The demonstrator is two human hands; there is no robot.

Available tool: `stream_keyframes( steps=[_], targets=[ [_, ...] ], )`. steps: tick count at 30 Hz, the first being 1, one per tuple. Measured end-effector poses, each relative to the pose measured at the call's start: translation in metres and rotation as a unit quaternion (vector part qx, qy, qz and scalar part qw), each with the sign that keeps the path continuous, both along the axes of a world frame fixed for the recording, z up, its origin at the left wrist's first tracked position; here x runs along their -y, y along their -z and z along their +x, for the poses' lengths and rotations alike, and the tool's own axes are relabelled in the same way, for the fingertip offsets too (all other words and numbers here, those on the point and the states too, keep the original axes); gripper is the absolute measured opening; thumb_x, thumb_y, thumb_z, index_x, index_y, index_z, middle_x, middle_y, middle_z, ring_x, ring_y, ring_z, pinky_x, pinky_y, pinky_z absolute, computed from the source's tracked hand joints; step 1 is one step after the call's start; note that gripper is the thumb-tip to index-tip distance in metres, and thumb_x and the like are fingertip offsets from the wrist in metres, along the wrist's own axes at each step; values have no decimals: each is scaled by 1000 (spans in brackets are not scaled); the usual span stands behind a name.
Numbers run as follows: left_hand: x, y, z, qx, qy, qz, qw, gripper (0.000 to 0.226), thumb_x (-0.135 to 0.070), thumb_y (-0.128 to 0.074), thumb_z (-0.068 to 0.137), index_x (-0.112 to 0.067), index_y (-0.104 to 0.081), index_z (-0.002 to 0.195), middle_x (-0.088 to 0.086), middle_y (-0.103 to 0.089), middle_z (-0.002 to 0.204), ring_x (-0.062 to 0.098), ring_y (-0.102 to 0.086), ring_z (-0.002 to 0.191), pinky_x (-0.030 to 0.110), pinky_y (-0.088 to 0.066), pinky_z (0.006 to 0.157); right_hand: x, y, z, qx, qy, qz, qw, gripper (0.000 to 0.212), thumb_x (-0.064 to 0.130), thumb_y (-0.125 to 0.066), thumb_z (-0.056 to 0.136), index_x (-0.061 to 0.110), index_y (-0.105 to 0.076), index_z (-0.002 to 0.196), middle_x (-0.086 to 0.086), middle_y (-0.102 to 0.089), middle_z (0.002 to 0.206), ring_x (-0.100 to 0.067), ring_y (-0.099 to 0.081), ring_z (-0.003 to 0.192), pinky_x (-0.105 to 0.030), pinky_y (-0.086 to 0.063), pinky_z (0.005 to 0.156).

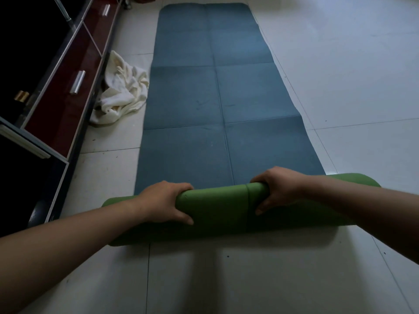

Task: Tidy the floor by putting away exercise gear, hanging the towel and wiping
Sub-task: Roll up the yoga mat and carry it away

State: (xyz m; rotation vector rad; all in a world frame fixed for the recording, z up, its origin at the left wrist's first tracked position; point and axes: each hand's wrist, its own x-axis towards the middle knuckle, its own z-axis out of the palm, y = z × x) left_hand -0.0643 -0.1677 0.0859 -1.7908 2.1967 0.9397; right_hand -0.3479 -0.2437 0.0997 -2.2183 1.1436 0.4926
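The left hand [164, 201] and right hand [278, 189] both grasp the green roll [217, 209] of the exercise mat [204, 87]; rolling has barely begun. Next: push it forward evenly, keeping edges aligned.

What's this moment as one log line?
yoga mat: partly rolled | left hand: grips roll | right hand: grips roll | towel: crumpled on floor

We find ourselves in a room of a home: a white tiled floor [340, 64], a low glossy dark-red cabinet [68, 105] with metal drawer handles [77, 82] along the left side, an exercise mat [215, 87] spread over the tiles, and a crumpled white towel [122, 91] lying between mat and cabinet.
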Motion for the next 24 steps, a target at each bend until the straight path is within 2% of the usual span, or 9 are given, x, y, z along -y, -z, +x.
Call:
stream_keyframes(
  steps=[2,5,9,12,15,17,20,21,24],
  targets=[
    [8,7,5,-15,-18,9,1000,67,-58,-75,62,-43,-46,121,-15,-60,115,8,-54,98,28,-45,83,15,7,7,-4,6,13,1000,48,49,-81,62,29,-62,101,8,-64,97,-13,-56,85,-24,-42,72],
    [17,18,12,-5,-24,-48,999,80,-60,-69,69,-41,-32,137,-11,-46,135,11,-45,119,36,-40,101,39,19,12,-17,34,32,999,61,49,-81,63,28,-57,115,4,-61,115,-18,-56,103,-28,-44,86],
    [21,37,12,8,11,-114,993,71,-51,-59,83,-40,-24,144,-5,-33,148,16,-33,134,38,-29,111,58,38,16,-40,57,50,996,79,50,-80,63,27,-46,131,2,-52,131,-22,-49,119,-33,-40,99],
    [29,49,12,61,13,-86,994,60,-47,-45,93,-40,-18,145,-3,-23,154,19,-25,140,46,-25,113,65,49,17,-32,70,6,997,82,52,-79,64,26,-43,134,0,-50,134,-22,-48,120,-33,-40,98],
    [44,57,14,83,-1,-60,995,55,-46,-36,96,-42,-14,146,-2,-20,155,21,-22,141,49,-22,112,56,50,17,27,53,-86,995,74,53,-72,71,26,-45,134,2,-43,139,-22,-44,124,-35,-40,102],
    [53,63,17,80,-12,-52,995,53,-47,-34,96,-43,-14,145,0,-22,155,22,-23,141,50,-24,112,41,50,19,60,23,-117,991,79,59,-69,71,26,-42,138,2,-37,145,-21,-38,131,-34,-32,108],
    [63,70,19,72,-22,-59,995,51,-46,-35,96,-42,-20,145,1,-24,154,23,-25,139,51,-27,111,23,55,22,15,-32,-114,993,103,71,-65,64,27,-23,147,2,-17,156,-20,-15,143,-38,-10,116],
    [63,70,17,58,-28,-74,995,50,-45,-36,96,-40,-24,144,0,-26,153,22,-26,139,49,-27,111,24,58,23,2,-34,-116,993,105,72,-64,64,28,-18,148,3,-13,157,-19,-11,144,-39,-7,117],
    [53,64,5,21,-14,-126,992,56,-54,-39,91,-36,-29,143,-1,-28,152,19,-28,138,42,-26,113,42,60,28,8,3,-129,992,101,70,-64,66,31,-17,148,2,-17,156,-20,-14,143,-42,-11,117]
  ],
)
